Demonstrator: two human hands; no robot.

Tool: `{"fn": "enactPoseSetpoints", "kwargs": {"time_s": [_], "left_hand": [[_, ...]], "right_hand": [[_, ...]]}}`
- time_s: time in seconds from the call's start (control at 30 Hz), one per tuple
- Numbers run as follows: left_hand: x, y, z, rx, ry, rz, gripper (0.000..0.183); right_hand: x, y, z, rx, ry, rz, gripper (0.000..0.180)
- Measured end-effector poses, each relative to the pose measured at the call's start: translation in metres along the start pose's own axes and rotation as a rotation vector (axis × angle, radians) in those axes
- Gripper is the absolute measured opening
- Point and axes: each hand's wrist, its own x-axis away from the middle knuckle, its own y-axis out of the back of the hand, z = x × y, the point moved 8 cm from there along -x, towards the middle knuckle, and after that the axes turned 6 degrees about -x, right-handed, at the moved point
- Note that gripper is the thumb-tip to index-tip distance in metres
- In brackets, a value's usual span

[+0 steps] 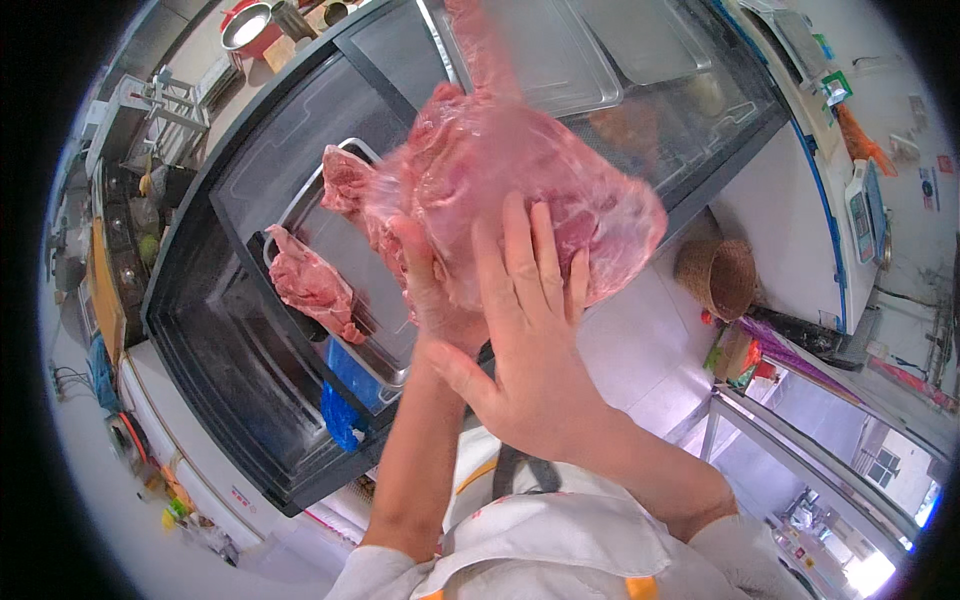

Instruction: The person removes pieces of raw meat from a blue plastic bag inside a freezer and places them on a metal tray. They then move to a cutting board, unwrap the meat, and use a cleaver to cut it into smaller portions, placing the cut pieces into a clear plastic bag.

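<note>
A large piece of raw meat (pixel 517 180) rises close before me, over a glass-topped display case. Its narrow upper part runs out of the top of the view, so I cannot see what bears it there. My left hand (pixel 439 292) is at its lower left edge, with one finger against the meat and the other fingers hidden. Flat on the meat's front lies my right hand (pixel 529 322), fingers spread and its thumb crossing my left wrist. To the left, a smaller raw meat piece (pixel 311 281) rests on a metal tray (pixel 375 292).
The dark-framed display case (pixel 225 360) holds more metal trays (pixel 555 52) at the top. A blue plastic bag (pixel 341 431) hangs near its front edge. On the right stand a woven basket (pixel 716 277) on the floor and a digital scale (pixel 862 214) on a white counter.
</note>
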Motion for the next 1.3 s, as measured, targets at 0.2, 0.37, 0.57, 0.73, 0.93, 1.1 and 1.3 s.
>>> {"fn": "enactPoseSetpoints", "kwargs": {"time_s": [0.2, 0.37, 0.57, 0.73, 0.93, 1.1, 1.3], "left_hand": [[-0.02, 0.023, 0.01, -0.184, -0.017, -0.117, 0.076], [-0.03, 0.023, 0.026, -0.506, -0.018, -0.309, 0.074], [-0.084, 0.038, 0.076, -0.444, 0.091, -0.35, 0.075], [-0.167, 0.038, 0.111, -0.609, 0.111, -0.369, 0.066], [-0.275, 0.058, 0.137, -0.657, -0.008, -0.438, 0.05], [-0.329, 0.062, 0.16, -0.626, 0.025, -0.409, 0.045], [-0.372, 0.073, 0.168, -0.638, 0.031, -0.419, 0.041]], "right_hand": [[0.057, 0.1, -0.065, -0.164, 0.013, -0.123, 0.051], [0.015, 0.088, -0.202, -1.145, -0.453, -0.254, 0.069], [-0.03, 0.07, -0.289, -1.653, -0.68, -0.019, 0.079], [-0.087, 0.133, -0.343, -1.685, -0.604, -0.082, 0.077], [-0.157, 0.21, -0.388, -1.639, -0.491, -0.096, 0.079], [-0.187, 0.249, -0.418, -1.605, -0.462, -0.112, 0.079], [-0.216, 0.27, -0.45, -1.589, -0.437, -0.072, 0.076]]}}
